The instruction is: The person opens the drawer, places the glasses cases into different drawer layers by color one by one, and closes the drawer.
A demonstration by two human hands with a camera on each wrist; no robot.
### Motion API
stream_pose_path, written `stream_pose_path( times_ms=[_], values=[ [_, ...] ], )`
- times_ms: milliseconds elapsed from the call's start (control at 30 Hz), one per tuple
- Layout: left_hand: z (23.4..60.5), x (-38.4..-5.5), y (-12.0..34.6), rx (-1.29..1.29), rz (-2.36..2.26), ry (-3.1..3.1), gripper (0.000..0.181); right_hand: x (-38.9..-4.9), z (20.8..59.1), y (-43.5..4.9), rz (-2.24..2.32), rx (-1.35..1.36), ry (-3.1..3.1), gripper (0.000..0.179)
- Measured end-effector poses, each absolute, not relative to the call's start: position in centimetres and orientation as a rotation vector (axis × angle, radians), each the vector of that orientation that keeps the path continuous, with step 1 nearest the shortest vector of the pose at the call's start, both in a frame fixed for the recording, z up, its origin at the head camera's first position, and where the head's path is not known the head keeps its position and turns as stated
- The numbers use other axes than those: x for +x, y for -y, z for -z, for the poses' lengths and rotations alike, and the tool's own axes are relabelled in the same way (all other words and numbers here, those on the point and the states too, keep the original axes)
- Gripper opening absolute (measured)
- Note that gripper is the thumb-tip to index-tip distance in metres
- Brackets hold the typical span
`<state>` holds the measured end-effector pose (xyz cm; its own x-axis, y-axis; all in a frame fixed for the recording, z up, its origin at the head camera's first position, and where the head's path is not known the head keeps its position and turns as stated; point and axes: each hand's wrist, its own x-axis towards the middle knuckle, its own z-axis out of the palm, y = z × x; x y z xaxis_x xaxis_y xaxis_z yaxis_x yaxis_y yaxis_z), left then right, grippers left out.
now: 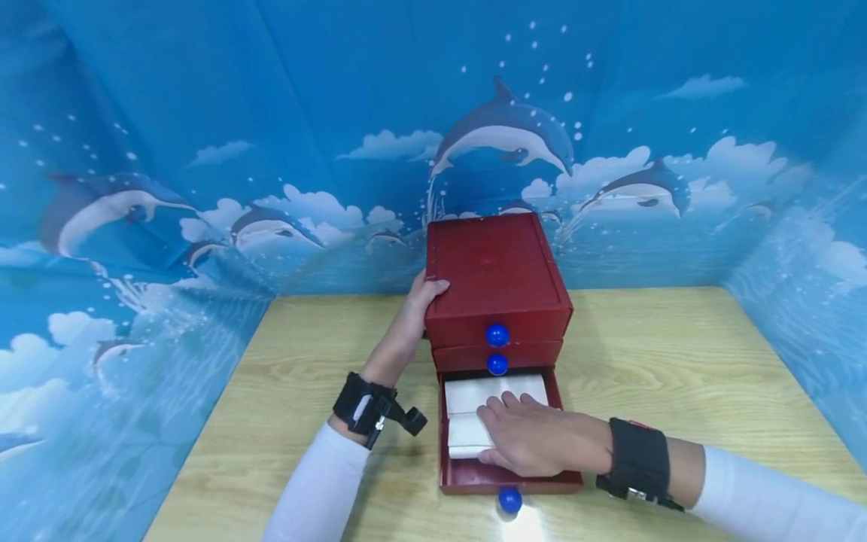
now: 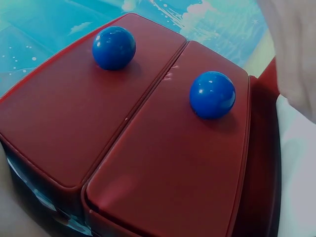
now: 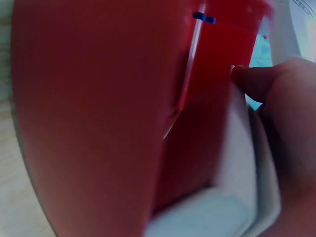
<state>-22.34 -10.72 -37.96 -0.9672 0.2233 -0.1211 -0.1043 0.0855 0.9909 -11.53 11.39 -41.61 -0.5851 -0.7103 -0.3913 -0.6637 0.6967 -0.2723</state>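
Observation:
A dark red drawer cabinet [image 1: 497, 263] with round blue knobs stands on the table. My left hand [image 1: 416, 305] lies against its left side, thumb over the top edge and the other fingers mostly hidden. Below, the bottom drawer [image 1: 443, 478] is pulled out. In it lies a white, paper-like thing [image 1: 470, 433] in two panels with a crease between them. My right hand [image 1: 528, 436] rests palm down over its right part, fingers stretched across it and thumb by its near edge. The right wrist view shows that thumb [image 3: 256, 81] at the white edge.
Two upper drawers, with blue knobs [image 2: 113, 48], are closed. The bottom drawer's knob [image 1: 510, 500] points towards me. Pale wood-grain table [image 1: 325, 346] surrounds the cabinet, and a blue dolphin-print backdrop [image 1: 379, 90] rises behind it and at both sides.

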Motion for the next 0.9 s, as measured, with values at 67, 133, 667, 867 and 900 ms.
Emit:
stream_pose_path(
  times_ms=[67,133,667,867,900],
  values=[
    [38.0,-22.3,10.7,0.126,-1.978,-2.122,0.072,-11.4,41.7,-11.4,0.148,-1.042,-2.419,0.071],
    [37.9,-22.3,10.7,0.131,-1.979,-2.125,0.073,-11.3,41.9,-11.3,0.159,-1.044,-2.41,0.07],
    [37.7,-22.4,10.6,0.149,-1.985,-2.127,0.073,-12.1,42.2,-10.4,0.071,-1.249,-2.446,0.058],
    [37.7,-22.3,10.6,0.127,-1.986,-2.116,0.075,-12.4,42.0,-10.0,0.051,-1.322,-2.449,0.05],
    [37.8,-22.3,10.6,0.125,-1.984,-2.115,0.075,-12.4,42.1,-10.0,0.048,-1.332,-2.451,0.049]
  ],
)
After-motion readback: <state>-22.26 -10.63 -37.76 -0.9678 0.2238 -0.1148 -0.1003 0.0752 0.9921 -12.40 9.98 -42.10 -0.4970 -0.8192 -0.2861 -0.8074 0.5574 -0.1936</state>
